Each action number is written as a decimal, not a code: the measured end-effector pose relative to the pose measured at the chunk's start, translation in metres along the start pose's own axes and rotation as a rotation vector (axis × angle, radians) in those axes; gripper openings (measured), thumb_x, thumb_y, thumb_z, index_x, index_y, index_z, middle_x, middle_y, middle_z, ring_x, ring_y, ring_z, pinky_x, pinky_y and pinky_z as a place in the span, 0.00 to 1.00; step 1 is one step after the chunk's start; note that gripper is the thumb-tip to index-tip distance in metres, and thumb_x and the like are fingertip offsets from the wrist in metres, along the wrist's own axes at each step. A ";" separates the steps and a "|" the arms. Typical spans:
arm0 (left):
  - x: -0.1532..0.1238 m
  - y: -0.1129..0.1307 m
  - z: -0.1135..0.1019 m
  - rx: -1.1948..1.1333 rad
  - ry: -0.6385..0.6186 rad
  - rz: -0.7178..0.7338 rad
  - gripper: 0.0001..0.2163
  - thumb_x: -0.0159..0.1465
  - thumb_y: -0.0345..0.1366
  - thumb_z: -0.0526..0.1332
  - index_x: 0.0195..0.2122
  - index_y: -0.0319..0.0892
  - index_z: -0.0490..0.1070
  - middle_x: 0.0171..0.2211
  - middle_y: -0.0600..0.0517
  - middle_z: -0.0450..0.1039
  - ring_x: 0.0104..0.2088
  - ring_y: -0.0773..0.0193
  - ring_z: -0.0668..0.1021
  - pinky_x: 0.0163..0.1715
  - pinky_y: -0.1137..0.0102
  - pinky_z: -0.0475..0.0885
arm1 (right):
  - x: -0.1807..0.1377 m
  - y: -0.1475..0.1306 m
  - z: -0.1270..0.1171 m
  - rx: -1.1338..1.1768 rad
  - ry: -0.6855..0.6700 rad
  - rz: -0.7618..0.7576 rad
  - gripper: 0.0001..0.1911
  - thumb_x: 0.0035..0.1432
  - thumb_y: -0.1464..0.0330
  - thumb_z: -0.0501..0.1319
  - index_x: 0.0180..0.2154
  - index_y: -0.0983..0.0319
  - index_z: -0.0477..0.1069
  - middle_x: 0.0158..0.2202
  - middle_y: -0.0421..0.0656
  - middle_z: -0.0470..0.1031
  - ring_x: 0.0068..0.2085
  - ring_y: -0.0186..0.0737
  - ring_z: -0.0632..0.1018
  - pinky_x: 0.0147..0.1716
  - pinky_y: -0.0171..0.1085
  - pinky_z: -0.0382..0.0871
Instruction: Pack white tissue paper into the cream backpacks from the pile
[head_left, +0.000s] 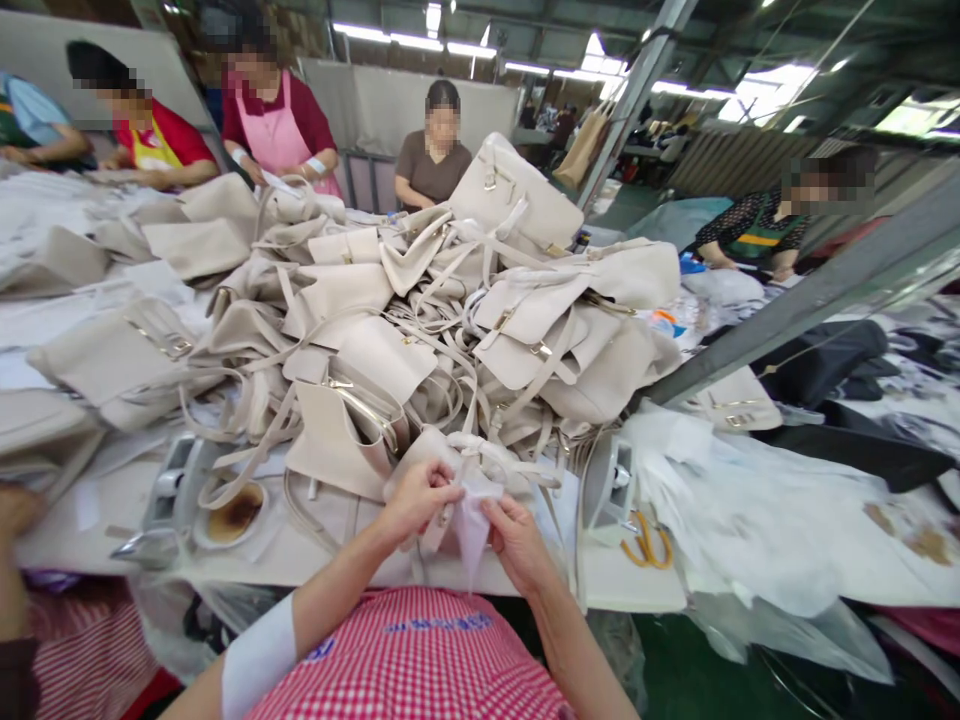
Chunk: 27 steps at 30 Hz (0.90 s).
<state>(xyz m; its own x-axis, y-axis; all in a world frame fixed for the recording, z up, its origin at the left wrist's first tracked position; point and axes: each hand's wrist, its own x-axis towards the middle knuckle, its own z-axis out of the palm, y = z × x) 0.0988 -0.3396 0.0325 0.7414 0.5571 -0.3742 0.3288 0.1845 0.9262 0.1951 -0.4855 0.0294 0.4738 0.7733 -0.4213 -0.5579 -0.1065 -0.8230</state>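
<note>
Between my two hands hangs a thin, whitish translucent sheet [472,530], pointed at its lower end; it looks like wrapping tissue or film. My left hand [424,500] pinches near its upper left edge, fingertips together. My right hand [517,540] grips its right edge between thumb and fingers. Right behind the sheet lies a beige handbag [427,450] with straps, partly hidden by my hands. An open beige bag [345,435] with a gold zip stands just to the left.
A large heap of beige bags [442,285] covers the table [637,585]. Orange-handled scissors [646,543] and a metal clamp-like device [611,480] lie right. A dish of brown liquid [234,515] stands left. Plastic sheeting [735,510] and a slanting metal post [810,310] are right. Several people work around.
</note>
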 end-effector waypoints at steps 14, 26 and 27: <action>0.008 0.004 0.002 -0.110 -0.014 -0.039 0.13 0.44 0.41 0.67 0.22 0.40 0.65 0.20 0.58 0.64 0.24 0.69 0.66 0.26 0.73 0.59 | 0.017 0.054 -0.129 -1.204 0.613 0.099 0.08 0.53 0.64 0.66 0.29 0.58 0.68 0.32 0.49 0.78 0.42 0.60 0.79 0.41 0.51 0.66; 0.002 0.001 0.005 -0.094 0.032 0.020 0.13 0.47 0.41 0.67 0.22 0.40 0.64 0.20 0.58 0.63 0.23 0.70 0.65 0.25 0.74 0.59 | -0.029 -0.006 -0.048 -0.548 0.184 -0.120 0.25 0.53 0.47 0.64 0.41 0.59 0.82 0.40 0.46 0.81 0.42 0.50 0.78 0.41 0.42 0.71; 0.001 0.001 0.005 -0.099 0.022 0.022 0.13 0.47 0.41 0.67 0.22 0.40 0.65 0.20 0.58 0.63 0.23 0.70 0.66 0.25 0.74 0.59 | -0.030 -0.009 -0.041 -0.559 0.197 -0.138 0.23 0.50 0.49 0.68 0.41 0.57 0.82 0.38 0.45 0.81 0.41 0.49 0.77 0.41 0.41 0.70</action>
<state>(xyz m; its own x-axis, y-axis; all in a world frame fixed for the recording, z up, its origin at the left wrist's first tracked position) 0.1027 -0.3426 0.0332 0.7342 0.5796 -0.3536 0.2522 0.2507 0.9346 0.2137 -0.5336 0.0344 0.6632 0.6789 -0.3151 -0.0652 -0.3669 -0.9280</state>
